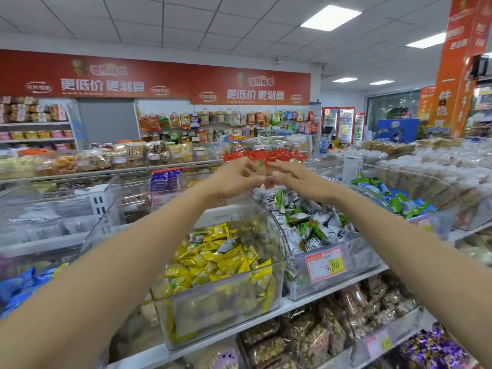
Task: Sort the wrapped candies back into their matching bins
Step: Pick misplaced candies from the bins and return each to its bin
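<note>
My left hand point(237, 179) and my right hand point(295, 177) meet at arm's length above the bins. Between their fingertips is a small red-edged wrapped candy point(262, 167); the left fingers curl round it and the right thumb and fingers pinch its other side. Just behind them lies a heap of red wrapped candies point(277, 155). Below my arms, a clear bin point(213, 288) holds yellow wrapped candies point(218, 258). To its right, a second clear bin point(362, 253) holds silver-and-green candies point(308, 225).
Blue and green candies point(394, 199) fill a bin at the right. A price tag point(326, 265) reads 9.90. Bags of nuts point(306, 339) and purple candies point(431, 350) sit on the lower shelf. Empty clear bins point(53, 209) stand at the left, with shelves of snacks behind.
</note>
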Demonstrator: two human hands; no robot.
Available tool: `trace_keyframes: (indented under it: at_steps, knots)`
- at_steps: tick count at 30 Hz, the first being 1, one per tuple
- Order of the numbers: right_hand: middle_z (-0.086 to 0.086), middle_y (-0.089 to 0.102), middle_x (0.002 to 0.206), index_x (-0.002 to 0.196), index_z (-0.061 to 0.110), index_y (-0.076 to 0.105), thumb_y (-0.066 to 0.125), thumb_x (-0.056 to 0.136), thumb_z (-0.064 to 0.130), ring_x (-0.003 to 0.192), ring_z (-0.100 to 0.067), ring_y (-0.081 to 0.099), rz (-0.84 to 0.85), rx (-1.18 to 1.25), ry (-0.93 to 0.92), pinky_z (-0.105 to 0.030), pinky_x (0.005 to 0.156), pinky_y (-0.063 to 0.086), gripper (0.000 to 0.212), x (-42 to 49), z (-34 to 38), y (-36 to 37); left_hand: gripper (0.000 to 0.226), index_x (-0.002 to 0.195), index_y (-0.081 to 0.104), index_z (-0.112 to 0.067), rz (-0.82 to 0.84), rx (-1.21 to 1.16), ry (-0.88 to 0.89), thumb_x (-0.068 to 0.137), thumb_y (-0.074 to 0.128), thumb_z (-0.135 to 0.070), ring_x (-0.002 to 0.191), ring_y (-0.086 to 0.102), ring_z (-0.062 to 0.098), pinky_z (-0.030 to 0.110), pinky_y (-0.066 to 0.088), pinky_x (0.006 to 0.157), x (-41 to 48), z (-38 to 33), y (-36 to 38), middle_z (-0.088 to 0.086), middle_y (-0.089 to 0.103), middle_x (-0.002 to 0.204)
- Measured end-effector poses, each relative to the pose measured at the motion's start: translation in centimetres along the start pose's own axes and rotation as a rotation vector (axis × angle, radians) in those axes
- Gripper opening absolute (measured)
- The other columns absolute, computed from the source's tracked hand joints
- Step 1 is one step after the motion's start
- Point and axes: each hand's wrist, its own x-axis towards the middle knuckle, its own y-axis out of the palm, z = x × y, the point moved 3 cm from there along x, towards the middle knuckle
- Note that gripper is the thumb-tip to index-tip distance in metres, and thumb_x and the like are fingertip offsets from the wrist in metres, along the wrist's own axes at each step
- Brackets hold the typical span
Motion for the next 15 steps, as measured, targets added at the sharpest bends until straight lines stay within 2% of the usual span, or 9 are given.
trace_keyframes:
  at_steps: [2, 3, 4, 6, 8, 10, 12, 15]
  knots:
    - [0.005, 0.030, 0.155, 0.151, 0.026, 0.028, 0.034, 0.098, 0.054, 0.139, -0.011, 0.031, 0.056, -0.008, -0.050, -0.037, 0.116, 0.023, 0.060, 0.0, 1.9, 1.1, 0.025, 0.101, 0.065, -0.003, -0.081, 0.061, -0.053, 0.091, 0.065, -0.026, 0.078, 0.058, 0.018, 0.030, 0.049, 0.074, -0.4, 1.8, -1.5, 0.008, 0.064, 0.091]
    - [0.006, 0.028, 0.156, 0.150, 0.026, 0.029, 0.035, 0.099, 0.052, 0.138, -0.010, 0.030, 0.111, -0.047, -0.059, -0.034, 0.115, 0.023, 0.058, 0.2, 2.4, 1.7, 0.023, 0.098, 0.068, 0.002, -0.008, 0.102, -0.093, 0.091, 0.064, -0.020, 0.073, 0.057, 0.019, 0.029, 0.050, 0.069, -0.5, 2.8, -1.8, 0.011, 0.064, 0.087]
    - [0.007, 0.027, 0.157, 0.150, 0.027, 0.030, 0.036, 0.099, 0.052, 0.139, -0.010, 0.029, 0.169, -0.091, -0.074, -0.034, 0.115, 0.023, 0.057, 0.4, 2.7, 2.3, 0.022, 0.101, 0.069, 0.003, 0.132, 0.140, -0.150, 0.092, 0.063, -0.017, 0.073, 0.058, 0.019, 0.029, 0.051, 0.069, -0.7, 3.6, -1.5, 0.013, 0.066, 0.090]
    - [0.007, 0.028, 0.157, 0.149, 0.030, 0.033, 0.038, 0.098, 0.053, 0.141, -0.013, 0.029, 0.240, -0.140, -0.057, -0.033, 0.112, 0.024, 0.056, 0.6, 2.6, 3.2, 0.028, 0.114, 0.067, -0.002, 0.428, 0.234, -0.268, 0.094, 0.062, -0.020, 0.091, 0.064, 0.023, 0.031, 0.054, 0.078, -1.5, 5.0, 0.0, 0.012, 0.068, 0.110]
    - [0.007, 0.030, 0.156, 0.148, 0.031, 0.034, 0.040, 0.097, 0.053, 0.141, -0.014, 0.030, 0.231, -0.119, -0.052, -0.031, 0.109, 0.025, 0.056, 0.8, 2.3, 3.4, 0.042, 0.130, 0.058, -0.007, 0.570, 0.321, -0.328, 0.093, 0.064, -0.026, 0.112, 0.061, 0.027, 0.033, 0.054, 0.085, -1.9, 5.6, 1.8, 0.011, 0.061, 0.127]
    - [0.009, 0.030, 0.156, 0.148, 0.032, 0.034, 0.041, 0.097, 0.053, 0.141, -0.013, 0.030, 0.229, -0.087, -0.054, -0.030, 0.108, 0.025, 0.055, 0.8, 2.1, 3.3, 0.056, 0.143, 0.043, -0.010, 0.645, 0.337, -0.349, 0.093, 0.063, -0.026, 0.122, 0.054, 0.029, 0.035, 0.052, 0.091, -2.1, 5.7, 3.3, 0.010, 0.051, 0.139]
    - [0.010, 0.030, 0.156, 0.147, 0.033, 0.034, 0.040, 0.097, 0.053, 0.140, -0.012, 0.030, 0.232, -0.064, -0.058, -0.031, 0.109, 0.026, 0.054, 0.7, 1.9, 3.3, 0.059, 0.146, 0.037, -0.009, 0.711, 0.374, -0.346, 0.094, 0.062, -0.022, 0.115, 0.056, 0.028, 0.034, 0.051, 0.091, -2.1, 5.7, 4.1, 0.012, 0.050, 0.141]
    - [0.011, 0.030, 0.155, 0.146, 0.037, 0.035, 0.039, 0.096, 0.055, 0.140, -0.012, 0.031, 0.225, -0.052, -0.052, -0.037, 0.113, 0.027, 0.053, 0.6, 1.6, 3.3, 0.053, 0.141, 0.044, -0.001, 0.757, 0.489, -0.332, 0.095, 0.060, -0.022, 0.094, 0.057, 0.022, 0.030, 0.051, 0.082, -1.9, 5.4, 4.5, 0.016, 0.056, 0.133]
